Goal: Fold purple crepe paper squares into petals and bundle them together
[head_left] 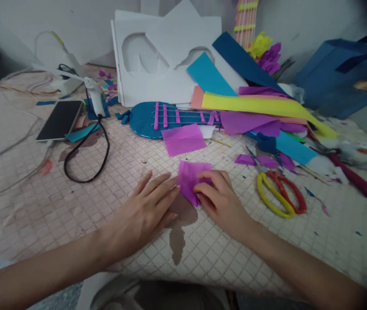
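A small piece of purple crepe paper [188,176] lies in front of me, its lower edge gathered into creases. My right hand [217,193] has its fingers closed on the lower right of this piece. Lying flat on the tablecloth, my left hand [153,204] has its fingers stretched out, with the tips at the paper's left edge. A second purple crepe paper piece [183,140] rests just beyond, overlapping a small blue paper guitar [144,120] with purple strips and pale strings. To the right of my right hand are scissors [275,189] with yellow and red handles.
Yellow [254,103] and light blue [211,73] crepe strips pile up at the back right, before white cut-out boards [170,86]. Pliers [353,174] lie right; a blue bag [341,82] stands behind. At left are a phone [60,120] and glue gun [96,97] with a looped cord.
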Available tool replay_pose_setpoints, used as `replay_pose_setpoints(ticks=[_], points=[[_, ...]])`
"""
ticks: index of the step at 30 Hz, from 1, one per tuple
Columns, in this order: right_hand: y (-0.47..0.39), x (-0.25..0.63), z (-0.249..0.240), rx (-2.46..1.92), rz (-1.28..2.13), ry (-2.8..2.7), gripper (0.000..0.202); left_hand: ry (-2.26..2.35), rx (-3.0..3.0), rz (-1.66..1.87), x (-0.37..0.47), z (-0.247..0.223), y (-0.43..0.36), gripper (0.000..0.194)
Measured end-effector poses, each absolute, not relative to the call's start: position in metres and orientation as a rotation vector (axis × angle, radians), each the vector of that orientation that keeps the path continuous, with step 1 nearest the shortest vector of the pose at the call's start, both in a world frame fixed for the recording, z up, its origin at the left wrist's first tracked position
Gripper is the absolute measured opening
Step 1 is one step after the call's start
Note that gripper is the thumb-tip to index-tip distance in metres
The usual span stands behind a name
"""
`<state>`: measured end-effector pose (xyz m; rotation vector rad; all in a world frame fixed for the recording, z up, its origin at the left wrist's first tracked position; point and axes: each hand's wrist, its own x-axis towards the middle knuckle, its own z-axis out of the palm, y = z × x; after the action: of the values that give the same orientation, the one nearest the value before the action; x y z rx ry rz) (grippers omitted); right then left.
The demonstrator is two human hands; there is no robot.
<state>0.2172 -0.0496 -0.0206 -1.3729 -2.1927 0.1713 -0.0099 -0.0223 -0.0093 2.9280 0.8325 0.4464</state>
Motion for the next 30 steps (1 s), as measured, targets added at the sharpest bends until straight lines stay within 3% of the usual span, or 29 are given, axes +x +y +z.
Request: replay_pose_setpoints(ticks=[9,20,30], points=[[-0.050,0.217,-0.020,-1.376,0.175,-2.201,0.018,0.737,2.888,0.338,0.005,-0.014,-0.029,0.055],[-0.050,0.217,-0.020,-1.365,0.161,-2.206,0.018,0.704,2.897,0.294,-0.007,-0.015,-0.041,0.056],[-0.050,0.218,-0.020,-1.364,0.185,-2.220,0.018,0.497,2.841,0.515,0.005,0.000,-0.027,0.032]])
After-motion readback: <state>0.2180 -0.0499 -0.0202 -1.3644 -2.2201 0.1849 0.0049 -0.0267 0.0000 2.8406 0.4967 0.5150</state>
